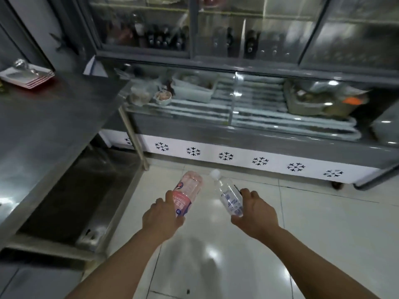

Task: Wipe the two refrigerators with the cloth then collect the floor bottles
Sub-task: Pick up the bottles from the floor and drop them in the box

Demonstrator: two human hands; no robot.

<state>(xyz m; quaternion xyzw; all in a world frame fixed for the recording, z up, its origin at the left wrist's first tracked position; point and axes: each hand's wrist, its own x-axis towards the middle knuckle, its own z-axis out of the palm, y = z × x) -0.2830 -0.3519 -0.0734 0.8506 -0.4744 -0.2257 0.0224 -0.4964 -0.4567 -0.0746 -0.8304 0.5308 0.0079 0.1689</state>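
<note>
My left hand [160, 216] grips a pink-labelled plastic bottle [190, 187], its far end pointing away from me above the floor. My right hand [254, 209] grips a clear plastic bottle [228, 194] with a white cap and a white label, tilted up to the left. Both bottles are held over the white tiled floor [313, 223]. Ahead stands a glass-fronted display refrigerator [237, 156] with a white snowflake strip along its base; its upper cabinet [194, 29] holds dark bottles behind glass doors. No cloth is in view.
A steel work table [49, 117] with a lower shelf fills the left; one leg [135, 137] stands close to the refrigerator. Stacked trays [28, 77] sit at its far corner. Tubs and bowls of food lie inside the refrigerator's lower case.
</note>
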